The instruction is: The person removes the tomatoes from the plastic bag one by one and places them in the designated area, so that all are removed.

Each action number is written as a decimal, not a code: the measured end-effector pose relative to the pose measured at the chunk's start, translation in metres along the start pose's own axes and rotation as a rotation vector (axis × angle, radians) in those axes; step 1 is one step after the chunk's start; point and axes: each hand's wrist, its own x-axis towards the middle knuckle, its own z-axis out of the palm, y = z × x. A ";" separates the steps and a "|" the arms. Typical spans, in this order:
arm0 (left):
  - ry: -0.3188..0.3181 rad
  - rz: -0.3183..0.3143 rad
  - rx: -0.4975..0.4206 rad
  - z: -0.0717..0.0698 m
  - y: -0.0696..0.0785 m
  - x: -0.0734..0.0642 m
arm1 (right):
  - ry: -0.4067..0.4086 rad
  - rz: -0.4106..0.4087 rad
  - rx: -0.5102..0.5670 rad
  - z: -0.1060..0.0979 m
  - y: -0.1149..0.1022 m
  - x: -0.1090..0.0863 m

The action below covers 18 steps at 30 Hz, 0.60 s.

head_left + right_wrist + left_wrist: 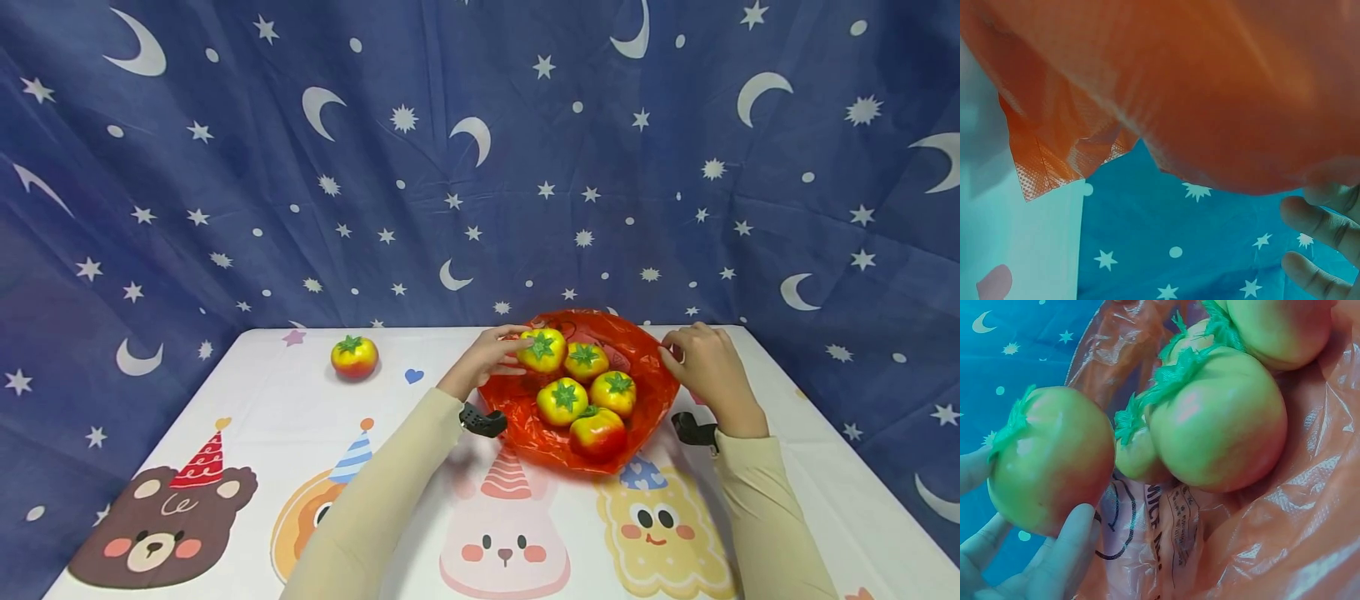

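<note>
holding a yellow-and-red persimmon (542, 350) between curled thumb and fingers of the left grip (483, 360), at the near-hand side of the open mouth of a red plastic bag (519, 427), while pinching the bag's edge on the opposite side with the right grip (708, 367). showing four more persimmons (562, 403) inside the bag, between both grips. showing also a lone persimmon (355, 358) with its green calyx up on the white tabletop (255, 400), well to the left of the left grip, and a star-and-moon blue curtain (525, 242) behind both.
</note>
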 end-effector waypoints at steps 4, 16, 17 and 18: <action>0.011 -0.011 -0.027 -0.004 0.002 -0.004 | -0.001 -0.001 0.003 0.000 -0.001 0.000; 0.052 -0.024 -0.087 -0.024 0.010 -0.018 | -0.017 0.012 0.004 -0.001 -0.001 0.000; 0.054 -0.027 -0.089 -0.026 0.010 -0.019 | -0.018 0.013 0.004 -0.001 -0.001 0.000; 0.054 -0.027 -0.087 -0.028 0.010 -0.020 | -0.020 0.014 0.003 -0.001 -0.001 0.000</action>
